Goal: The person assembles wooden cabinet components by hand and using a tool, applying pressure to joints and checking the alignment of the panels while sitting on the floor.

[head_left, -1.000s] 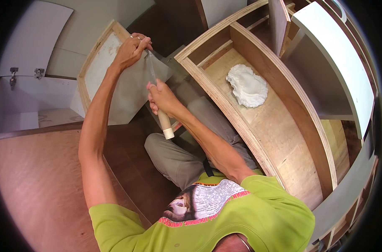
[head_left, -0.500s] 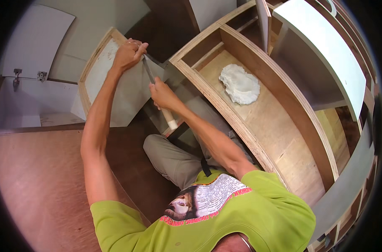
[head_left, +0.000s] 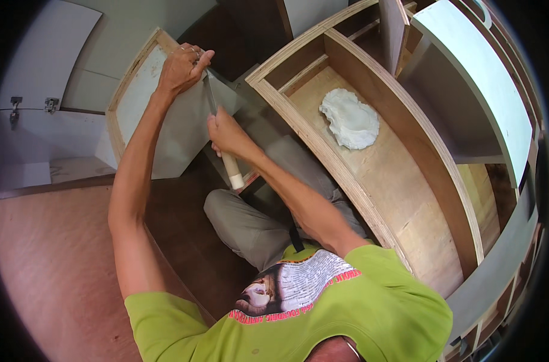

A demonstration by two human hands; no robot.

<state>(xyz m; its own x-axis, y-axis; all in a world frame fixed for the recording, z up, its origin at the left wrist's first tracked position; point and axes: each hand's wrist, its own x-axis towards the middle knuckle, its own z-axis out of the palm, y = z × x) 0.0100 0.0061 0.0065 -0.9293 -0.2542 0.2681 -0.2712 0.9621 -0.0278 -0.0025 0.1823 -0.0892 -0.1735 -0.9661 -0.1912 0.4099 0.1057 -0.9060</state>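
My right hand (head_left: 228, 134) is closed round the pale wooden handle of a hand tool (head_left: 231, 169) with a narrow, flat metal blade. Its blade points up and away from me, toward the panel edge under my left hand; whether it is a file or a chisel is not clear. My left hand (head_left: 184, 69) is bent over the far corner of a grey-faced panel (head_left: 175, 136) with bare plywood edges, fingers curled and thumb sticking out. The blade's tip is hidden close to that thumb, so contact between them cannot be made out.
To the right lies a long curved plywood cabinet frame (head_left: 347, 187) with a crumpled white lump (head_left: 350, 119) inside. A curved pale panel (head_left: 485, 84) stands beyond it. At left are a hinged white door (head_left: 48, 51) and a brown wooden board (head_left: 51, 265).
The whole scene has shifted slightly in view. My right hand and the tool have moved a little left and up, while my left hand keeps to the same corner.
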